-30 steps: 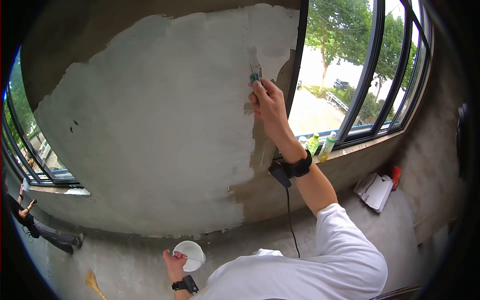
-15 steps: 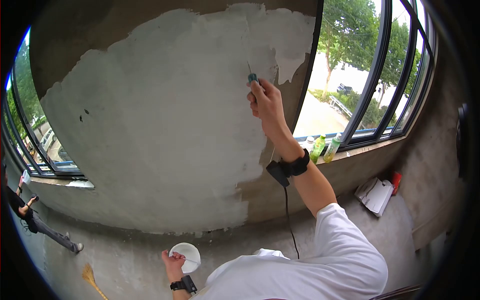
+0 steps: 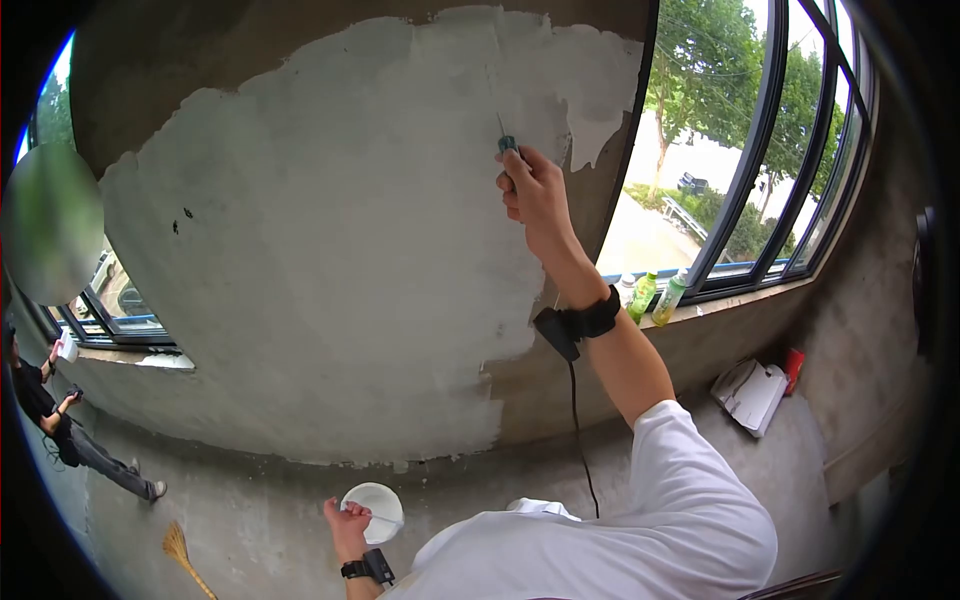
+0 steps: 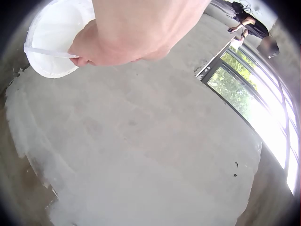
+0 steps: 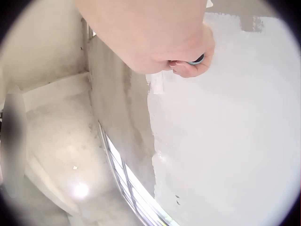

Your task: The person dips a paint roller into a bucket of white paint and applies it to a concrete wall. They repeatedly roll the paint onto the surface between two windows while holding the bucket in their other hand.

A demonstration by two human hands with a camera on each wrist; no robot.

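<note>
My right hand (image 3: 541, 200) is raised at the wall and grips the teal handle of a putty knife (image 3: 508, 144). Its thin blade points up, seen nearly edge-on, close over the white plaster coat (image 3: 350, 220). In the right wrist view the fingers wrap the handle (image 5: 198, 60), and the blade is hidden. Low down, my left hand (image 3: 347, 525) holds a white bucket (image 3: 378, 489) by its handle. The left wrist view shows the bucket (image 4: 54, 21) with white inside, the left hand (image 4: 127, 40) curled at its handle.
Bare brown wall (image 3: 515, 390) borders the coat. Several bottles (image 3: 644, 298) stand on the sill of the right window (image 3: 700, 200). A white box (image 3: 750, 395) and a broom (image 3: 177, 546) lie on the floor. Another person (image 3: 85, 440) stands far left; a cable (image 3: 576, 430) hangs from my right wrist.
The view has turned left, so the wall and windows appear shifted right. Against the wall, my right hand with the putty knife has moved left, away from the window. My left hand keeps holding the bucket.
</note>
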